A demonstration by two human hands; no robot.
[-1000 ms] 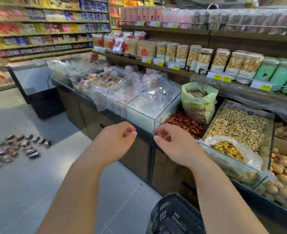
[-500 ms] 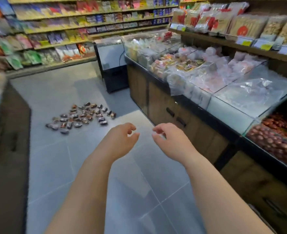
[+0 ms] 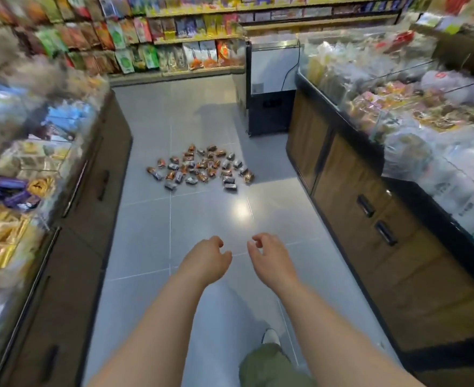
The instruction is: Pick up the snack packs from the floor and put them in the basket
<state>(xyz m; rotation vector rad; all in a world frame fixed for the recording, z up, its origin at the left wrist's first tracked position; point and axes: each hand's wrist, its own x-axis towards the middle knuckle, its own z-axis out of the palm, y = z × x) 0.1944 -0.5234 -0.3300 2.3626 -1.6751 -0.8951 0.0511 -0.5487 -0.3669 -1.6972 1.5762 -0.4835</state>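
Observation:
Several small snack packs (image 3: 202, 169), orange and dark, lie scattered in a patch on the grey tiled floor ahead in the aisle. My left hand (image 3: 206, 259) and my right hand (image 3: 270, 259) hang in front of me side by side, well short of the packs. Both have loosely curled fingers and hold nothing. The basket is out of view.
Wooden display counters (image 3: 350, 196) with bagged goods line the right side, and another counter (image 3: 90, 191) lines the left. A black and white chest cabinet (image 3: 269, 88) stands beyond the packs. Stocked shelves (image 3: 174, 37) close the far end. My leg and shoe (image 3: 270, 350) show below.
My view has swung left from the counter with nuts to face down the aisle; the snack packs now lie straight ahead. The basket has dropped out of view. My hands stay empty.

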